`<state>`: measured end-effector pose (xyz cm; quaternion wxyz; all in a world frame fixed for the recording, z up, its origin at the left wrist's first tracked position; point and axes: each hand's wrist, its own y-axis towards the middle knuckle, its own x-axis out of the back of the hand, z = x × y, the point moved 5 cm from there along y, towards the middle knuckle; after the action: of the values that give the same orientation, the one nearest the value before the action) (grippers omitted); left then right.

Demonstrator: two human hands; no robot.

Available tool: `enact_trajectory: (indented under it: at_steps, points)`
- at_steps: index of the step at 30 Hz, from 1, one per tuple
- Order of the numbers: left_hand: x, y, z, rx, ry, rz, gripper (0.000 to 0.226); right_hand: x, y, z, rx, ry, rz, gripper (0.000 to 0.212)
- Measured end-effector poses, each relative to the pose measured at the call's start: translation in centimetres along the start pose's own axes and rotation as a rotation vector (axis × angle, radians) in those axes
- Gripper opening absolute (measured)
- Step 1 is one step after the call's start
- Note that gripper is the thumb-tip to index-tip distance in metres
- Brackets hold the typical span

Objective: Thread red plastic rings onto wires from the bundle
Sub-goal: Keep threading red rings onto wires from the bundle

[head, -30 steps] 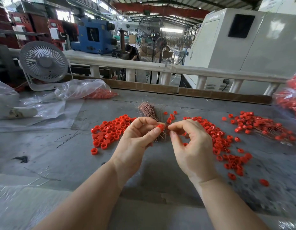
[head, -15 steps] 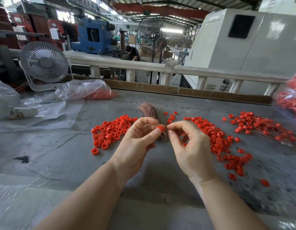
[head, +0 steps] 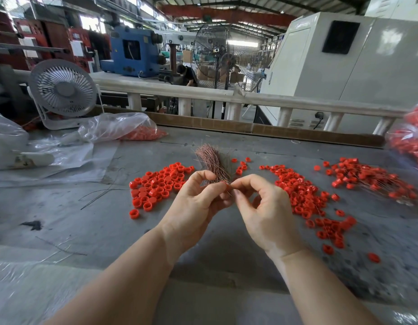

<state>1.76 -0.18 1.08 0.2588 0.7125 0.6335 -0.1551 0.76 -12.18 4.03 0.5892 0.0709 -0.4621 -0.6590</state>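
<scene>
I see my left hand (head: 196, 207) curled around the wire bundle (head: 211, 165), one copper-coloured sheaf that fans out above the fingers toward the far side of the grey table (head: 62, 226). My right hand (head: 261, 212) meets it at the middle, thumb and forefinger pinched together on what looks like a single thin wire right where a speck of red ring (head: 224, 182) shows between the two hands (mostly hidden, so I can't tell how far it sits on the wire).

The loose rings lie in three groups: a tight cluster (head: 160, 186) to the left of my hands, far too many to count exactly, a long scatter (head: 306, 198) running from the middle toward the near right, and a pile of ringed wires (head: 372, 179) at the far right, their thin stems splayed out. A handful of strays (head: 241, 165) sit just beyond the bundle, about seven.

Two plastic bags of red rings are in view: one (head: 123, 130) at the far left, one (head: 409, 141) cut by the right edge. One small white fan (head: 62, 90) stands at the far left, and a few loose dark wires (head: 102, 193) lie left of the cluster.
</scene>
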Motion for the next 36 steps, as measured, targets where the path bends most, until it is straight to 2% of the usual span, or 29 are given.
enact_trajectory:
  at_steps: [11,36]
  points:
    - [0.4,0.0,0.2,-0.021,0.075,-0.083,0.022,-0.3,-0.3,-0.2,-0.047,-0.083,0.09,0.011]
    - [1.2,0.1,-0.1,-0.064,0.175,-0.134,0.026,-0.5,-0.2,-0.2,-0.048,-0.093,0.09,0.013]
